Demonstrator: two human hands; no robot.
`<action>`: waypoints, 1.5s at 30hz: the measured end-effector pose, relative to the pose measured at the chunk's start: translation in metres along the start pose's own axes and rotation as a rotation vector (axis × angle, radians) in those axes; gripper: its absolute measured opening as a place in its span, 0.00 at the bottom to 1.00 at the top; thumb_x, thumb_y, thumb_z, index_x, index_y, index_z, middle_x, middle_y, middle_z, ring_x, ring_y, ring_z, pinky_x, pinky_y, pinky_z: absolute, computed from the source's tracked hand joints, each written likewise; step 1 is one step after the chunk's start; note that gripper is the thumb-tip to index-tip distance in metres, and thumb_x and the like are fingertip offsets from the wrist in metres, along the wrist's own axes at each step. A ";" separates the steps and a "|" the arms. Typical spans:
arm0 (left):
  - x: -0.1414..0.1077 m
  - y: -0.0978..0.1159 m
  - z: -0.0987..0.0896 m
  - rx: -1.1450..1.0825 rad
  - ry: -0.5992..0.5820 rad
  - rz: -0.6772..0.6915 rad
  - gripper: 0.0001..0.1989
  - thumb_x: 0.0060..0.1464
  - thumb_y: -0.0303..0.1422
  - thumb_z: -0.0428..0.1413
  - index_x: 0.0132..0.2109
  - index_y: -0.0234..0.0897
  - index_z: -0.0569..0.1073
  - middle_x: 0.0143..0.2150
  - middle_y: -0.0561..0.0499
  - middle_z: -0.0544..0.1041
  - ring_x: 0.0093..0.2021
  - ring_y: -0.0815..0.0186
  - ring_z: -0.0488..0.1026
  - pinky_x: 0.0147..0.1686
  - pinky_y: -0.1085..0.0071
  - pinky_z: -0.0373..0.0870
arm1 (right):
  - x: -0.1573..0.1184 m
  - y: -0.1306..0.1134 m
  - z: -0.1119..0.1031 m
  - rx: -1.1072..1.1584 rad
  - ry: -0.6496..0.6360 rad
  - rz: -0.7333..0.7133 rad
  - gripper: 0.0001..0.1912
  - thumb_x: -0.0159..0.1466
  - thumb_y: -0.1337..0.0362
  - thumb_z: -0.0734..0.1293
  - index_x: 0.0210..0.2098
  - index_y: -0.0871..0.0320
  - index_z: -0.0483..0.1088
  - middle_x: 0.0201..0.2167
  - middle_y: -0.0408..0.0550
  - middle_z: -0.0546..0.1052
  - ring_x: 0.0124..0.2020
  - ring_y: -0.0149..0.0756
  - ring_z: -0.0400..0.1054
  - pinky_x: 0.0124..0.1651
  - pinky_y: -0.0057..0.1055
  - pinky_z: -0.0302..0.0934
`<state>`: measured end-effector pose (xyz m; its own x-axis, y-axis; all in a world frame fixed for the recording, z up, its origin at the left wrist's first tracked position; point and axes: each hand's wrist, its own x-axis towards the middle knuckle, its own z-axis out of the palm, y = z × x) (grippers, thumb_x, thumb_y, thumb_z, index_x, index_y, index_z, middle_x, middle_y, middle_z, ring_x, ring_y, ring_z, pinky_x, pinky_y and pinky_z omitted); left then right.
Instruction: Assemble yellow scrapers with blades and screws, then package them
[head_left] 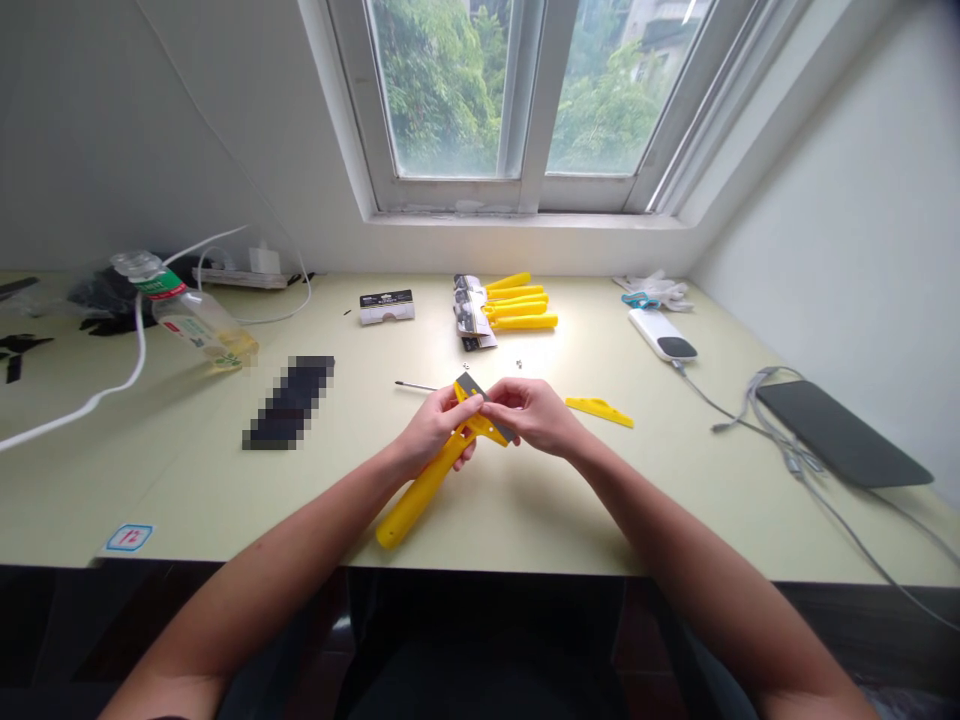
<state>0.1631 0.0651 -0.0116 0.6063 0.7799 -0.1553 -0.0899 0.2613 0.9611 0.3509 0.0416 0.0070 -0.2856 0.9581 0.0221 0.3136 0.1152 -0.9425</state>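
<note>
My left hand point(435, 430) is wrapped round the head end of a yellow scraper handle point(421, 497), which slants down to the left above the table. A dark grey blade point(470, 384) lies across the yellow head. My right hand point(534, 412) pinches the blade near its middle and right part; its fingertips partly hide it. Behind my hands, a thin screwdriver point(414, 386) rests on the table, its right part hidden by my left hand. Small metal pieces point(519, 364) lie farther back. A loose yellow strip point(600, 410) is to the right of my right hand.
Packaged yellow scrapers point(523, 308) and a flat package point(386, 307) lie at the back. A bottle point(199, 325) and a dark pixelated object point(290, 402) are at left. To the right are a white device point(661, 334), cables and a dark phone-like slab point(844, 432).
</note>
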 end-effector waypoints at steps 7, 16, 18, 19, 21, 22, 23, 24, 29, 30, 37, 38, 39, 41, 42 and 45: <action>0.000 0.001 0.001 0.048 0.045 0.045 0.19 0.57 0.47 0.58 0.40 0.36 0.65 0.26 0.55 0.69 0.16 0.72 0.68 0.11 0.77 0.63 | 0.002 -0.003 0.000 -0.059 0.010 -0.037 0.17 0.65 0.50 0.65 0.34 0.58 0.74 0.27 0.46 0.76 0.24 0.31 0.67 0.26 0.28 0.60; 0.002 0.006 -0.007 0.013 0.181 0.077 0.20 0.55 0.47 0.59 0.34 0.36 0.63 0.23 0.59 0.62 0.15 0.72 0.67 0.08 0.77 0.61 | -0.012 0.020 -0.108 -0.759 -0.060 0.306 0.14 0.54 0.60 0.72 0.40 0.55 0.77 0.42 0.53 0.79 0.41 0.45 0.73 0.40 0.35 0.66; 0.002 0.007 -0.008 0.011 0.185 0.081 0.20 0.55 0.48 0.60 0.34 0.37 0.62 0.22 0.59 0.62 0.15 0.71 0.67 0.09 0.77 0.61 | -0.013 0.030 -0.123 -0.799 -0.089 0.466 0.16 0.50 0.64 0.73 0.40 0.56 0.77 0.40 0.54 0.79 0.37 0.45 0.74 0.37 0.35 0.66; 0.002 0.007 -0.008 0.015 0.186 0.082 0.21 0.54 0.48 0.60 0.34 0.37 0.62 0.22 0.59 0.62 0.15 0.72 0.67 0.09 0.77 0.61 | -0.013 0.034 -0.127 -0.798 -0.089 0.516 0.17 0.49 0.65 0.72 0.40 0.56 0.76 0.38 0.53 0.79 0.35 0.44 0.74 0.34 0.34 0.65; 0.001 0.008 -0.007 0.027 0.197 0.079 0.21 0.54 0.48 0.60 0.34 0.37 0.62 0.22 0.60 0.62 0.14 0.72 0.67 0.09 0.78 0.61 | -0.013 0.038 -0.130 -0.787 -0.078 0.550 0.16 0.49 0.65 0.72 0.39 0.57 0.76 0.36 0.52 0.79 0.32 0.42 0.73 0.31 0.33 0.63; 0.001 0.008 -0.007 0.032 0.207 0.077 0.21 0.54 0.48 0.60 0.34 0.37 0.62 0.22 0.60 0.62 0.14 0.72 0.67 0.09 0.78 0.61 | -0.013 0.039 -0.131 -0.781 -0.076 0.545 0.15 0.49 0.65 0.71 0.38 0.57 0.76 0.34 0.52 0.79 0.31 0.42 0.73 0.29 0.33 0.62; 0.001 0.008 -0.006 0.038 0.217 0.075 0.21 0.55 0.48 0.59 0.34 0.37 0.62 0.22 0.60 0.63 0.14 0.72 0.67 0.09 0.78 0.61 | -0.013 0.038 -0.132 -0.770 -0.079 0.526 0.14 0.50 0.63 0.71 0.37 0.57 0.77 0.33 0.51 0.79 0.30 0.41 0.72 0.29 0.32 0.61; 0.001 0.008 -0.006 0.042 0.223 0.071 0.20 0.55 0.48 0.59 0.34 0.37 0.62 0.22 0.60 0.63 0.14 0.72 0.67 0.09 0.78 0.61 | -0.014 0.037 -0.132 -0.752 -0.086 0.496 0.12 0.51 0.61 0.71 0.35 0.58 0.77 0.31 0.51 0.79 0.29 0.40 0.71 0.28 0.32 0.59; 0.002 0.005 -0.007 0.025 0.183 0.014 0.19 0.55 0.47 0.59 0.36 0.36 0.63 0.23 0.59 0.62 0.15 0.71 0.67 0.09 0.77 0.61 | -0.019 0.024 -0.131 -0.479 0.028 0.228 0.19 0.59 0.47 0.68 0.32 0.58 0.74 0.29 0.48 0.75 0.29 0.36 0.66 0.31 0.32 0.58; 0.002 0.004 -0.007 0.019 0.173 -0.006 0.19 0.55 0.47 0.59 0.36 0.36 0.64 0.23 0.59 0.62 0.16 0.71 0.68 0.09 0.77 0.61 | -0.019 0.022 -0.128 -0.397 0.094 0.170 0.20 0.59 0.46 0.68 0.32 0.57 0.73 0.29 0.47 0.74 0.29 0.35 0.66 0.31 0.32 0.58; 0.006 -0.003 -0.010 0.019 0.126 -0.104 0.17 0.58 0.45 0.58 0.39 0.36 0.65 0.24 0.58 0.64 0.17 0.71 0.69 0.11 0.77 0.63 | -0.012 0.012 -0.097 0.041 0.232 -0.021 0.17 0.60 0.49 0.71 0.37 0.56 0.71 0.18 0.39 0.66 0.20 0.29 0.58 0.26 0.31 0.56; 0.006 -0.003 -0.010 0.024 0.125 -0.110 0.17 0.58 0.45 0.57 0.39 0.36 0.65 0.24 0.57 0.64 0.17 0.70 0.69 0.11 0.77 0.63 | -0.012 0.011 -0.094 0.066 0.218 -0.037 0.16 0.60 0.50 0.72 0.37 0.56 0.71 0.20 0.40 0.68 0.21 0.30 0.61 0.28 0.32 0.58; 0.006 -0.004 -0.010 0.030 0.125 -0.113 0.17 0.59 0.45 0.57 0.40 0.36 0.65 0.24 0.57 0.65 0.17 0.70 0.69 0.12 0.77 0.64 | -0.011 0.011 -0.092 0.097 0.198 -0.046 0.16 0.60 0.51 0.72 0.38 0.56 0.72 0.22 0.42 0.71 0.23 0.31 0.63 0.29 0.33 0.60; 0.006 -0.004 -0.010 0.036 0.120 -0.115 0.17 0.59 0.45 0.57 0.41 0.36 0.65 0.25 0.55 0.67 0.18 0.70 0.69 0.12 0.77 0.64 | -0.010 0.011 -0.089 0.176 0.137 -0.038 0.16 0.60 0.51 0.71 0.39 0.57 0.72 0.26 0.45 0.74 0.26 0.33 0.67 0.31 0.33 0.62; 0.006 -0.004 -0.010 0.034 0.116 -0.116 0.17 0.59 0.45 0.57 0.41 0.36 0.65 0.26 0.55 0.67 0.18 0.70 0.69 0.12 0.76 0.64 | -0.009 0.011 -0.088 0.208 0.113 -0.030 0.17 0.61 0.50 0.70 0.38 0.58 0.73 0.28 0.47 0.75 0.27 0.34 0.68 0.32 0.34 0.63; 0.007 -0.005 -0.010 0.010 0.109 -0.129 0.18 0.58 0.46 0.58 0.40 0.35 0.65 0.25 0.57 0.65 0.18 0.71 0.69 0.12 0.77 0.64 | -0.007 0.013 -0.085 0.196 0.118 -0.027 0.19 0.63 0.47 0.68 0.34 0.59 0.71 0.29 0.48 0.75 0.26 0.33 0.68 0.32 0.34 0.63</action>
<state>0.1599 0.0744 -0.0195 0.5226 0.7976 -0.3011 -0.0086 0.3581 0.9336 0.4342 0.0585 0.0230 -0.1801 0.9807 0.0763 0.1225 0.0993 -0.9875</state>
